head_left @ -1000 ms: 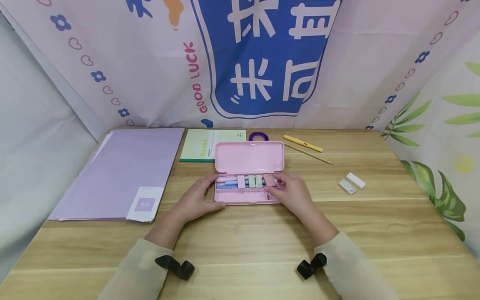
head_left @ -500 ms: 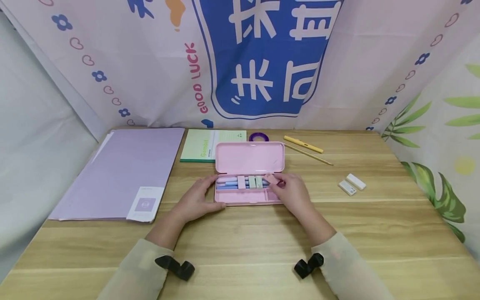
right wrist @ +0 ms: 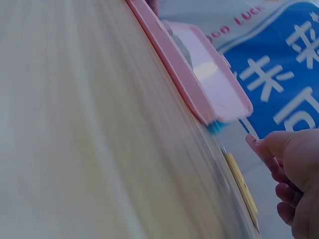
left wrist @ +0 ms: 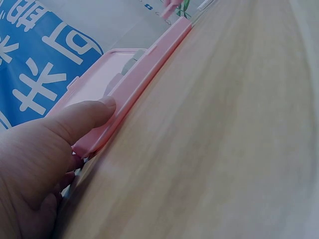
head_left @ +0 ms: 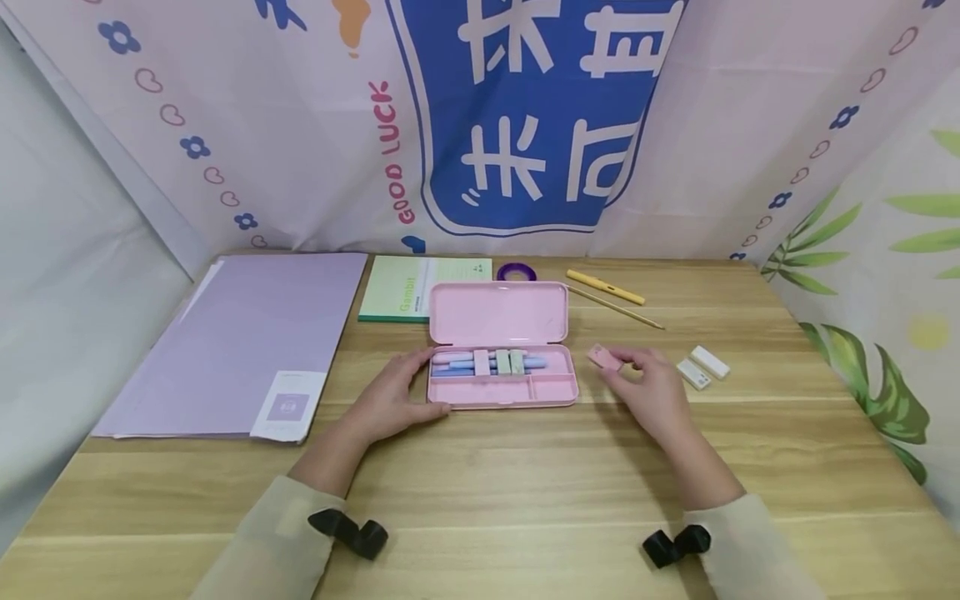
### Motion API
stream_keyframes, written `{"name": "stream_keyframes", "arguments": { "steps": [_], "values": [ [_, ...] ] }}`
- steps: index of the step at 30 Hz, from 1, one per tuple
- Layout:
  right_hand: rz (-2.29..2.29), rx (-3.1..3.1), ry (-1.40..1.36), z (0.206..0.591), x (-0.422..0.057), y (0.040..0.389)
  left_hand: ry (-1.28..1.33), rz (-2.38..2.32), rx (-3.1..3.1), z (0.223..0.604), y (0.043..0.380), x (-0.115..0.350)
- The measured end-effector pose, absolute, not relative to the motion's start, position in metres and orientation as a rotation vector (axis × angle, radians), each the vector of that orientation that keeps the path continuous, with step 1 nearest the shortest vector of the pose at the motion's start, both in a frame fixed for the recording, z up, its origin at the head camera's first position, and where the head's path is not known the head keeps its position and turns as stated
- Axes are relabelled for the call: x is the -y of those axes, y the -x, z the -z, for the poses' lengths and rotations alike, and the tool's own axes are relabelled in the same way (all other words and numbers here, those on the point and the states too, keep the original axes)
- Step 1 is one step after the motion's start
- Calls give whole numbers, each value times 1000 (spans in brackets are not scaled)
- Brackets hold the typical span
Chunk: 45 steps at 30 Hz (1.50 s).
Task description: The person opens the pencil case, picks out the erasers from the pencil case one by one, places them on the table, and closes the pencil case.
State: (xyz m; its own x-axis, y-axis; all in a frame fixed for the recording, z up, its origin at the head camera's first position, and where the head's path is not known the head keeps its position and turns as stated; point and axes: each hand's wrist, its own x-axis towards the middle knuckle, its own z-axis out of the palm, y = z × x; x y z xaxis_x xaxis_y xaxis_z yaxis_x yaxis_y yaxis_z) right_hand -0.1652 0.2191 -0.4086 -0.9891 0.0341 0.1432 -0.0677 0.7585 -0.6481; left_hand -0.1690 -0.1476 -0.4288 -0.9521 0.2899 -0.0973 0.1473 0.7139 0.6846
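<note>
My right hand pinches a pink eraser between thumb and fingers, just right of the pencil case and above the table. The pink pencil case lies with its lid raised. Across the pens in its rear compartment sit a pink eraser and two pale green erasers. My left hand holds the case's left end. Its thumb presses the front wall in the left wrist view, with the other fingers round the end and partly hidden.
Two white erasers lie to the right of my right hand. Behind the case are a green notebook, a purple tape roll, a yellow pen and a pencil. A lilac folder covers the table's left side.
My right hand has lifted the pink eraser out of the pencil case's right end and carried it rightward. The left hand has stayed on the case.
</note>
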Motion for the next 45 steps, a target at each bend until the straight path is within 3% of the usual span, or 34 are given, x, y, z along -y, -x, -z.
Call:
{"name": "stream_keyframes", "arguments": {
  "steps": [11, 25, 32, 45],
  "values": [
    [-900, 2885, 153, 415, -293, 149, -342, -1057, -2720, 430, 170, 148],
    [-720, 2947, 167, 418, -297, 148, -355, -1060, -2728, 431, 170, 148],
    [-824, 2823, 44, 419, -271, 152, -366, -1052, -2737, 431, 170, 149],
    [-986, 2853, -279, 419, -165, 174, -372, -1056, -2738, 431, 169, 148]
  ]
}}
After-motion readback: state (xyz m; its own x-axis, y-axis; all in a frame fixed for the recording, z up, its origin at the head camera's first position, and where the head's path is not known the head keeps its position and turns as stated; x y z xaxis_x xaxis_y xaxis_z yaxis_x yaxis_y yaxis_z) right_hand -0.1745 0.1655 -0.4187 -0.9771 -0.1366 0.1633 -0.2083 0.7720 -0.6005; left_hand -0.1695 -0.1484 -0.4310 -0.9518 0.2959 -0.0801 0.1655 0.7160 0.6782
